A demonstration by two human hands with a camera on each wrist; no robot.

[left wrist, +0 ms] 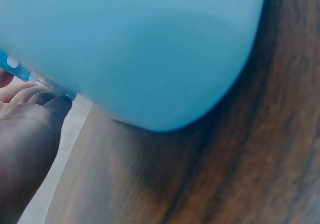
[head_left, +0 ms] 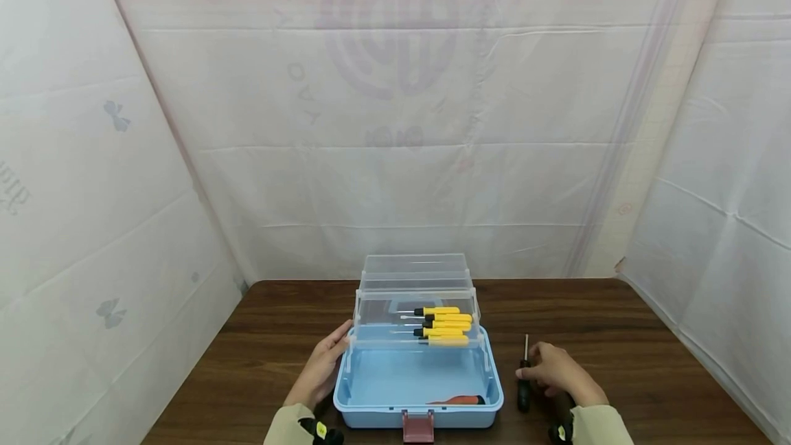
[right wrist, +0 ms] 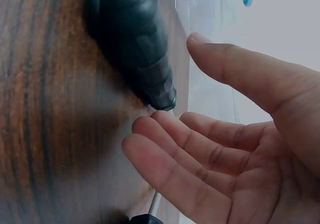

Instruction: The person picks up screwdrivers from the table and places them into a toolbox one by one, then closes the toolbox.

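Observation:
A light-blue toolbox stands on the table with its clear lid raised. At its back left corner my left hand grips the rim, thumb and fingers at either side of the edge in the left wrist view. Several yellow-handled screwdrivers lie in the clear tray behind the front compartment. Inside that compartment is a tool with a red and black handle. Right of the box lies a black-handled screwdriver, shaft pointing away. Right beside it is my right hand, thumb apart from loosely bent fingers.
The box has a dull pink front latch. In the right wrist view, a black piece with a metal shaft shows at the bottom edge. The dark wooden table meets white sheeting at the back and sides.

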